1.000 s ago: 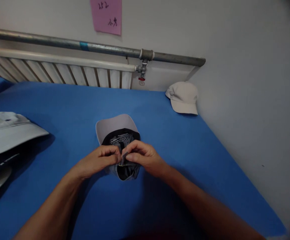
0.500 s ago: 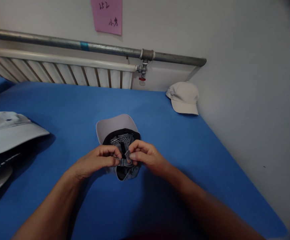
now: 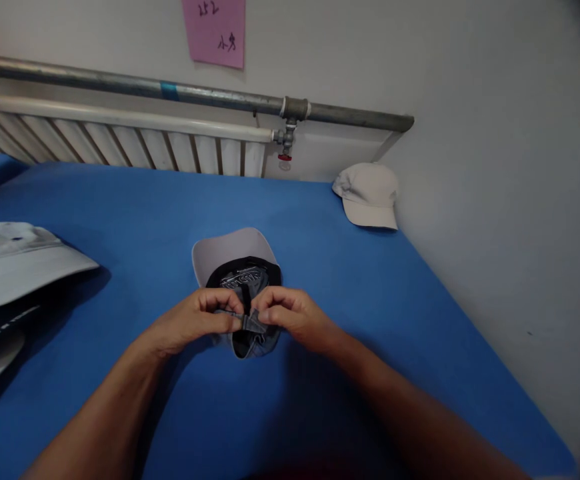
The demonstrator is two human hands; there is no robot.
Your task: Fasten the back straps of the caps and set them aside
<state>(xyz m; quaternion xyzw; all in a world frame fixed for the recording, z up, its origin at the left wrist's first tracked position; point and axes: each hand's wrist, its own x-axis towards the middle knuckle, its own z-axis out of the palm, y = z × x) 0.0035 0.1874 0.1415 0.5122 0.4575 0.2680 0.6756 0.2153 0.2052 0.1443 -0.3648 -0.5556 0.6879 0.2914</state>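
Note:
A grey cap [image 3: 235,253] lies upside down on the blue surface, its brim pointing away from me and its dark lining showing. Across its near, back side runs a grey strap [image 3: 254,324]. My left hand [image 3: 195,320] pinches the strap's left part between thumb and fingers. My right hand [image 3: 295,313] pinches the strap's right part, close beside the left fingertips. The fingers partly cover the strap, so its fastening is hard to make out.
A light cap [image 3: 370,195] sits at the far right corner by the wall. Several stacked caps [image 3: 30,267] are at the left edge. Behind the blue surface [image 3: 145,213] are a radiator [image 3: 135,143], a metal pipe [image 3: 220,99] and a pink note [image 3: 215,33].
My right fingertips have shifted slightly left, closer to my left hand. The strap between the hands now lies at a different angle. The cap has hardly moved.

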